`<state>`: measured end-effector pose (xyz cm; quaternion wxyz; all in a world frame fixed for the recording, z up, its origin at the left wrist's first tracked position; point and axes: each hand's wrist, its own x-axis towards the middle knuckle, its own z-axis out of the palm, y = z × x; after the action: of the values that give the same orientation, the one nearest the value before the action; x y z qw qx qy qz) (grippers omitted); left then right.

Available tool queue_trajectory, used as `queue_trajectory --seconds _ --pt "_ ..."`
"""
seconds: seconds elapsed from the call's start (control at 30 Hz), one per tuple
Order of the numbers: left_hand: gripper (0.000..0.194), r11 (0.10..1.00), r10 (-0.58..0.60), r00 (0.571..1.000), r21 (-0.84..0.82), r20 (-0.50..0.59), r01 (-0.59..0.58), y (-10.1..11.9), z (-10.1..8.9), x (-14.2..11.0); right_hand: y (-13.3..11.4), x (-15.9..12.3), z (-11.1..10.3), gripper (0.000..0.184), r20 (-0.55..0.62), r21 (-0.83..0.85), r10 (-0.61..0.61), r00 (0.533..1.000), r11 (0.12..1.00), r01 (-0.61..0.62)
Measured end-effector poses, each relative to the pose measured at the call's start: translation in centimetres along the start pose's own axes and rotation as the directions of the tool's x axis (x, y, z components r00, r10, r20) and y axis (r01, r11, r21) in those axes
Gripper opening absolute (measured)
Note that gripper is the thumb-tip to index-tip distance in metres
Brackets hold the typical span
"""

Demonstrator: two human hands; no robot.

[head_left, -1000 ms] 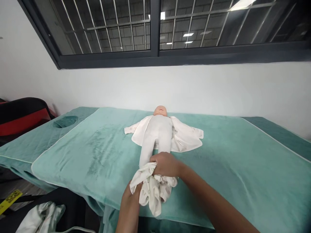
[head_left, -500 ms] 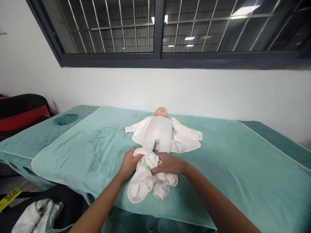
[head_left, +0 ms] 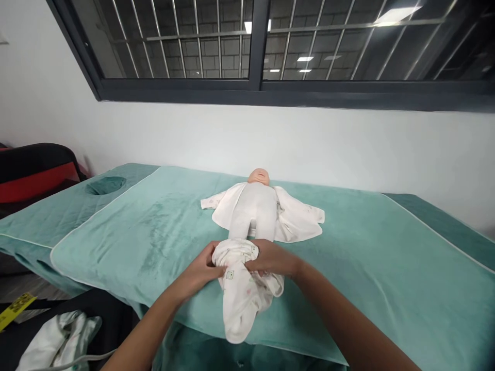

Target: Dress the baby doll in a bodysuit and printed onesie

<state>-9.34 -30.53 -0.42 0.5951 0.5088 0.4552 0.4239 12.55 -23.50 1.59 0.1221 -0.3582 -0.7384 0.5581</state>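
A baby doll (head_left: pixel 254 203) in white lies on its back on the bed, head away from me and legs toward me. Its white baby jacket (head_left: pixel 299 219) is spread open, sleeves out to both sides. At the doll's feet I hold a pair of white printed baby pants (head_left: pixel 240 299) with the waist end bunched up. My left hand (head_left: pixel 203 266) pinches the left edge of the bunched cloth. My right hand (head_left: pixel 270 259) grips its right edge, some fingers hidden in the folds. One pant leg hangs toward the bed's front edge. The doll's feet are hidden behind the cloth.
A green velvet cover (head_left: pixel 386 278) lies over the bed, which has a face hole (head_left: pixel 105 185) at the left. White folded cloth (head_left: pixel 62 340) rests on a black seat at lower left. A red and black chair (head_left: pixel 38 175) stands at far left, and a barred window (head_left: pixel 255 51) is behind.
My left hand has shifted its hold on the pants' edge, fingers more spread along it. The bunched opening is rounder, and the hanging leg has swung right and lower.
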Motion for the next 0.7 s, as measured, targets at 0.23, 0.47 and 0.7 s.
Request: queue_trajectory --seconds 0.23,0.47,0.7 --pt "0.048 0.999 -0.042 0.997 -0.012 -0.059 0.041 -0.6 0.8 -0.9 0.3 0.0 -0.3 0.03 0.031 0.114 -0.013 0.999 0.993 0.01" --pt "0.036 0.991 0.08 0.966 0.123 -0.244 -0.051 -0.9 1.0 0.8 -0.2 -0.1 -0.4 0.032 0.045 0.154 0.03 0.999 0.987 -0.036" --pt "0.025 0.99 0.124 0.881 0.116 -0.456 -0.079 -1.5 1.7 2.4 -0.1 -0.2 -0.2 0.036 0.055 0.185 0.04 0.998 0.982 -0.05"
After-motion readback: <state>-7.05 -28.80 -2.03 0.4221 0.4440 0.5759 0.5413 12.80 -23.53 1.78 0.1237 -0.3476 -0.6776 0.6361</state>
